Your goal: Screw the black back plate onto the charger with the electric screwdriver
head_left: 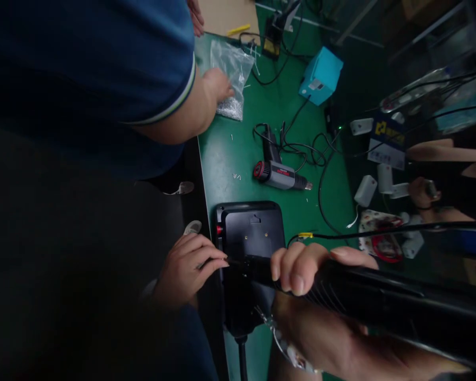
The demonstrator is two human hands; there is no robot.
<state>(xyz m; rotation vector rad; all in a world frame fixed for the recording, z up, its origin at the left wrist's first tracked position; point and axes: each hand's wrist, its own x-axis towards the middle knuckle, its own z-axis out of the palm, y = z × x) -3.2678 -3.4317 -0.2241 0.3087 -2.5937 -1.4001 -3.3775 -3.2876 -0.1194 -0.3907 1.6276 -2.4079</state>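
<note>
My right hand [301,275], with a beaded bracelet at its wrist, is wrapped around a black electric screwdriver [381,296]. The tool's narrow end points left, towards my left hand [192,267]. Thumb and fingers of my left hand pinch together at the screwdriver's tip; what sits between them is too small to make out. Beneath both hands, a black device housing [254,227] lies on the green table [222,159], showing a red part on its near side and two brass-coloured holes. A thick black cable [241,357] leaves its lower end.
Several loose screws [237,176] lie near a heat gun [280,174]. A co-worker's hand [220,84] touches a clear bag [232,106] of small metal parts. Beyond are a blue box [321,76], black cables and white adapters [365,190]. Another person's hand [420,191] holds a small object opposite.
</note>
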